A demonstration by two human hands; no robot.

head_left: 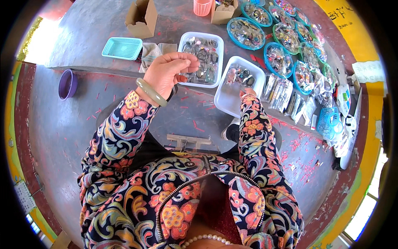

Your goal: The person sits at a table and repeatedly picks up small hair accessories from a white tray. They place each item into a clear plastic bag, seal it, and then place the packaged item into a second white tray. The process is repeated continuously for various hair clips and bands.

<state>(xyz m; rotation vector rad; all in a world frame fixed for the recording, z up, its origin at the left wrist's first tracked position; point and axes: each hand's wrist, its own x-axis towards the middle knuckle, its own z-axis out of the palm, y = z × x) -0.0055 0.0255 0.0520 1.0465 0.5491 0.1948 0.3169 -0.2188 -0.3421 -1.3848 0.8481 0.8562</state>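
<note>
My left hand (168, 71) is raised over the near left part of a white tray (181, 54) that is filled with small clear packets (203, 58). Its thumb and fingers are drawn together in a pinch; whatever is between them is too small to make out. A jade-coloured bangle (151, 92) circles that wrist. My right hand (248, 93) is low at the right side of a second white tray (230, 93). Its fingers are mostly hidden. Several small packets with dark and pink pieces (241, 76) lie toward that tray's far side.
Turquoise baskets (246, 33) heaped with packets crowd the far right, with clear-wrapped bundles (280, 92) before them. A turquoise basket (122, 48), cardboard box (141, 18) and grey cloth (155, 53) sit far left. A purple basin (67, 85) and wooden stool (188, 140) are lower.
</note>
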